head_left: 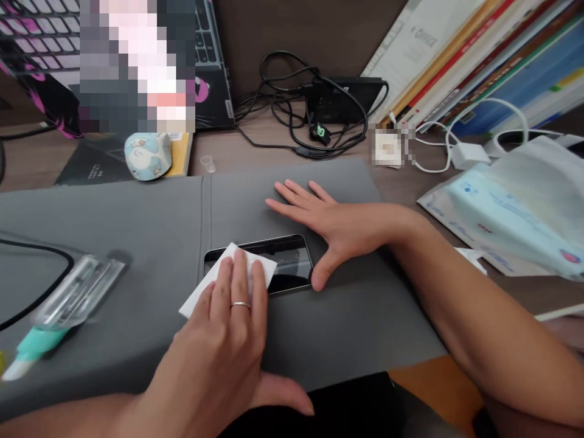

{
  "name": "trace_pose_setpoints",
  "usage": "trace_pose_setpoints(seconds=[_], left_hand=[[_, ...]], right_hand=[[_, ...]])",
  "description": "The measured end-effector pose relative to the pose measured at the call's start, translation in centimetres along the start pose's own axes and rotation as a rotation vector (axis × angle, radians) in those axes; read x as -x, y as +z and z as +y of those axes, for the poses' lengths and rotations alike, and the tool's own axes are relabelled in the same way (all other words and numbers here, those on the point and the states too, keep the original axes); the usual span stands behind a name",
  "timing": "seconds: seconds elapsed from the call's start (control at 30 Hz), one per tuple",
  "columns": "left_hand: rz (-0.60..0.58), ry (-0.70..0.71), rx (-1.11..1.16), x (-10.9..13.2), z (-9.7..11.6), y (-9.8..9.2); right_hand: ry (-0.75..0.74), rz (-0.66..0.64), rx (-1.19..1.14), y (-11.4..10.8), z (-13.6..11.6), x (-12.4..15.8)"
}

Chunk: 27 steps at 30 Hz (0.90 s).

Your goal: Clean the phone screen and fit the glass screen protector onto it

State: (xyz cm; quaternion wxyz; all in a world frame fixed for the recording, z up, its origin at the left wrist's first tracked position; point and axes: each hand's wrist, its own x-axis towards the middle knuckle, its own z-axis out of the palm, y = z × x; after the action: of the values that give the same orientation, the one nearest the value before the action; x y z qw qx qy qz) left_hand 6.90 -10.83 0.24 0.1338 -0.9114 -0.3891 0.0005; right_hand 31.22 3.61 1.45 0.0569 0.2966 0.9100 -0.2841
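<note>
A black phone (292,261) lies screen up on a grey mat (137,219). My left hand (228,340), with a ring on one finger, rests flat on a white wipe (201,292) and presses it onto the left part of the screen. My right hand (337,225) lies open and palm down on the mat just right of the phone. Its fingers point left and its thumb touches the phone's right end.
A clear bottle with a teal cap (68,298) lies at the mat's left. A packet of masks (511,207) sits at the right, leaning books (479,55) behind it. Black cables and a power brick (319,115), a laptop (210,73) and a small round blue-white object (148,155) line the back.
</note>
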Motion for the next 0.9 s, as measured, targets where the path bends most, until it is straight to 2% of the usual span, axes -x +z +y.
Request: trace_pose_setpoints(seconds=[0.2,0.33,0.5,0.63,0.9], left_hand=[[0.008,0.062,0.031,0.5,-0.2,0.1],[0.048,0.086,0.129,-0.4,-0.1,0.6],[0.038,0.219,0.276,-2.1,-1.6,1.3],[0.008,0.29,0.275,-2.3,-2.2,1.1],[0.052,0.177,0.116,-0.2,-0.3,-0.3]], right_hand=[[0.009,-0.02,-0.014,-0.3,0.3,0.2],[-0.019,-0.009,-0.006,-0.1,0.4,0.2],[-0.01,-0.012,0.012,-0.1,0.4,0.1],[0.024,-0.045,0.026,-0.3,0.0,0.0],[-0.002,-0.026,0.013,-0.2,0.3,0.2]])
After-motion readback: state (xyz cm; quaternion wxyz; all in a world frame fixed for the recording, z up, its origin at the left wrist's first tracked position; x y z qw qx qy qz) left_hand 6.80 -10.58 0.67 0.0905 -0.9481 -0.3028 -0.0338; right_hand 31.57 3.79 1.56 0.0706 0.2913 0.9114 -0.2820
